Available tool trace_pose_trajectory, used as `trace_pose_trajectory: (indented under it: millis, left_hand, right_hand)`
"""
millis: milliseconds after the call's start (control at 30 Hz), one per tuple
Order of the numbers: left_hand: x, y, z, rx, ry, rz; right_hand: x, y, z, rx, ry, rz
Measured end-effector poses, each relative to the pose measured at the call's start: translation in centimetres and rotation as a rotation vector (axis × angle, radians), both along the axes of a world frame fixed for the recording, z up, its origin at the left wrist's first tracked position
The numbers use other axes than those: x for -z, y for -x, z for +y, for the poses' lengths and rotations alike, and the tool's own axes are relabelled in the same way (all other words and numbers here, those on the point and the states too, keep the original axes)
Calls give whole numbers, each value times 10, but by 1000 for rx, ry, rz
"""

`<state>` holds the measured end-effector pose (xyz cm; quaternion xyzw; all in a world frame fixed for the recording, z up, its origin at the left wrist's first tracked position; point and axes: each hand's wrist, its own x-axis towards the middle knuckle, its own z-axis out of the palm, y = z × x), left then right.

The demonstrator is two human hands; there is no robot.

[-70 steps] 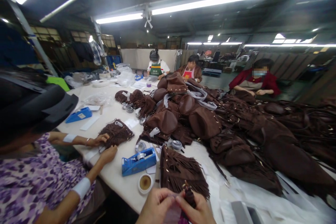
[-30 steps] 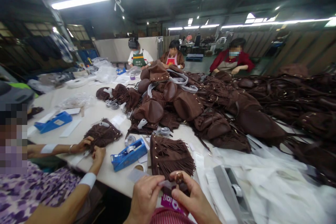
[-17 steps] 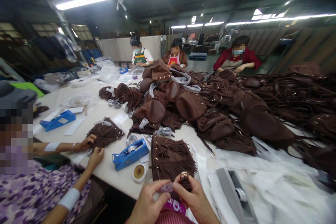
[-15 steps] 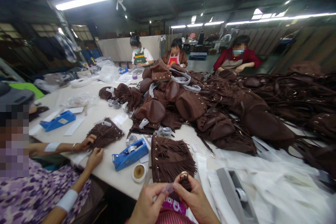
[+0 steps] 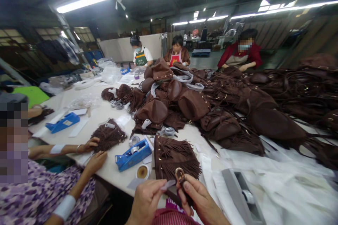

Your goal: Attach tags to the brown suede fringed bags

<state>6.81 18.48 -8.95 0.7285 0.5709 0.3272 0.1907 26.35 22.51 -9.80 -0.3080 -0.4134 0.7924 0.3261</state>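
My left hand (image 5: 147, 197) pinches a thin translucent strip (image 5: 168, 185) between thumb and fingers, close to my lap. Beside it, my right hand (image 5: 202, 198) is closed round a dark brown strap (image 5: 187, 197) with a gold metal buckle (image 5: 180, 173) standing up at its top. The strip reaches across to the strap; whether it is stuck on cannot be made out. Just beyond both hands, a brown fringed bag (image 5: 176, 156) with gold eyelets lies on the white table (image 5: 123, 180).
A blue tape dispenser (image 5: 133, 154) and a small round tub (image 5: 142, 172) stand left of the bag. A grey dispenser (image 5: 244, 195) is at right, near white sheeting (image 5: 287, 179). Brown bags (image 5: 194, 104) pile up ahead. A co-worker's hands (image 5: 96, 160) are at left.
My right hand has turned and raised the buckle, so its ring shows more plainly. My left hand has shifted slightly left. The co-worker's hands at left have flattened onto their fringed bag.
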Motion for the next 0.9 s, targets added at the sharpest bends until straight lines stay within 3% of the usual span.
trace_pose_trajectory:
  millis: [67,167,367,533,900]
  left_hand:
    - [-3,-2,0,17,117,-63]
    - [-2,-3,-1,68,128,-80]
    - [3,4,0,67,-103,82]
    - [2,9,4,11,-327,221]
    - [2,6,11,88,-384,267]
  right_hand:
    - [4,0,0,25,12,23]
    - [6,1,2,13,0,29]
    - [-3,-5,2,-74,-41,14]
    - [-10,-6,-1,-104,28,-10]
    - [1,5,3,-99,128,-122]
